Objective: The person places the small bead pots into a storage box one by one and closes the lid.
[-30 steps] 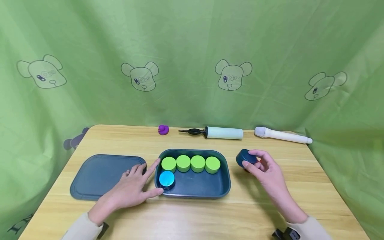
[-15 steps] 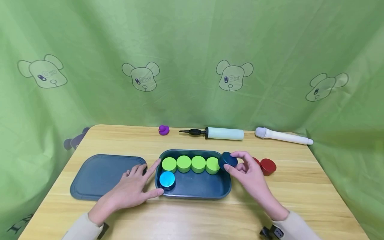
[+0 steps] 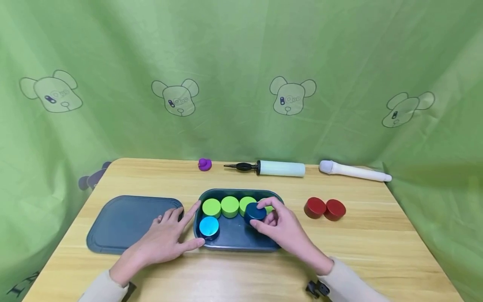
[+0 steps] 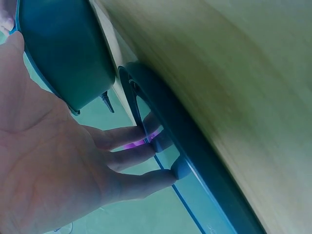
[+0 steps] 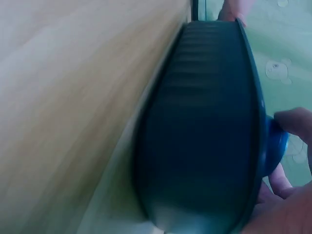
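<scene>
My right hand (image 3: 284, 222) pinches a dark blue cylinder block (image 3: 255, 213) between thumb and fingers, over the dark blue plastic box (image 3: 241, 248). In the right wrist view this blue block (image 5: 276, 146) shows partly above the rim of the box (image 5: 204, 126). Inside the box, several green cylinder blocks (image 3: 230, 206) line the far side, the rightmost partly hidden by my hand. A shiny blue block (image 3: 209, 226) sits at the left end. My left hand (image 3: 162, 239) lies spread, index finger and thumb at the box's left edge, other fingers on the flat lid (image 3: 124, 224).
Two red cylinder blocks (image 3: 315, 207) stand side by side on the table right of the box. Along the back edge lie a purple rubber duck (image 3: 204, 164), a hand pump (image 3: 281, 168) and a white microphone-shaped stick (image 3: 354, 171). A green curtain (image 3: 241, 50) hangs behind.
My right hand has carried the dark blue block leftward from the table's right side to over the box, uncovering the two red blocks. The left hand has stayed in place.
</scene>
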Tool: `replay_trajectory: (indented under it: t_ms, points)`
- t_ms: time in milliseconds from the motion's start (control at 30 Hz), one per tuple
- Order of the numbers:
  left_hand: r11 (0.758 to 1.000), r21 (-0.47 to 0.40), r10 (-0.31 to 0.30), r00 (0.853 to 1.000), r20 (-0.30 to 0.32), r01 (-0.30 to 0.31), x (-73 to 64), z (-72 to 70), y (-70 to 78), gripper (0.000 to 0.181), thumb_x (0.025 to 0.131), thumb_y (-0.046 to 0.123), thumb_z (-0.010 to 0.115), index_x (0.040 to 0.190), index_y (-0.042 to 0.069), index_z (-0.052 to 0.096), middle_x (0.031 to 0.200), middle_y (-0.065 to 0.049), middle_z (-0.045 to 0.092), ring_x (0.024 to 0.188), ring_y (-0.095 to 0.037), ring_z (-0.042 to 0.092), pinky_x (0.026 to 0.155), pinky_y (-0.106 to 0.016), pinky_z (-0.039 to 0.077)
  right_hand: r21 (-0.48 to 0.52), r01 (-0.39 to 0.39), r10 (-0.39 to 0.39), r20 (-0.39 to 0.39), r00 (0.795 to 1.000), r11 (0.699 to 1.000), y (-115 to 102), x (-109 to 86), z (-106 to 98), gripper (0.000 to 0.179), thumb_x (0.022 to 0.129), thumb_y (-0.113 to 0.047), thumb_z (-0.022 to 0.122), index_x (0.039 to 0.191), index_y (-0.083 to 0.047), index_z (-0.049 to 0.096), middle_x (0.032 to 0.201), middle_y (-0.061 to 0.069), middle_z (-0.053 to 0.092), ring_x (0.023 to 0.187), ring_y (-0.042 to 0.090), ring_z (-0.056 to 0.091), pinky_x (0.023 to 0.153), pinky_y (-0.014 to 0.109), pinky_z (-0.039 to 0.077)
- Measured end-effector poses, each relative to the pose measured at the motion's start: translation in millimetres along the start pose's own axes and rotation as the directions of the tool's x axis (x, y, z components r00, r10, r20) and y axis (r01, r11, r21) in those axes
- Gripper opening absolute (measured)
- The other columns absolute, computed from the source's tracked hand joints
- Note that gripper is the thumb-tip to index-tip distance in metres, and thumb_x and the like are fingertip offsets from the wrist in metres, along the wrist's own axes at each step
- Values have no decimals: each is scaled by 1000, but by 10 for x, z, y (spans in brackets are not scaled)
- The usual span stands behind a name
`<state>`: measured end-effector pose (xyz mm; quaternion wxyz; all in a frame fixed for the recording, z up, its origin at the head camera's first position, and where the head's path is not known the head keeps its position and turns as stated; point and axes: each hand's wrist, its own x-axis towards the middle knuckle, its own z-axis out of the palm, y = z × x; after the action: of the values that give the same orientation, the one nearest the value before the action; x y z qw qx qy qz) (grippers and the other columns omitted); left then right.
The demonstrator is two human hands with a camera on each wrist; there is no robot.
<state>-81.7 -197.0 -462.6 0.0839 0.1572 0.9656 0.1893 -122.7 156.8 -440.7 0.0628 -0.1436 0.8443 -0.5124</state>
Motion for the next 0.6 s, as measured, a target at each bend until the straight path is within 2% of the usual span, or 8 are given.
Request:
replay_trajectory:
  t_ms: [233,600]
  points:
    - [1000,-2,-3,1000,-3,3,-22,-9,3,99,99,81,55,177,38,11,164,-31,41,150,-55,38,110,-86,28,-127,7,2,72,997,992,-37,78,199,41,91,-33,92,118,-17,66,73,-2,63,66,16,61,59,29,47]
    - [1000,10,6,1000,-8,-6,2,-6,5,99,99,83,52,177,37,13,164,-31,42,150,-54,39,110,-86,30,-185,15,16,168,986,983,-42,121,437,39,92,-34,93,116,-19,67,74,-3,64,65,14,62,59,28,50]
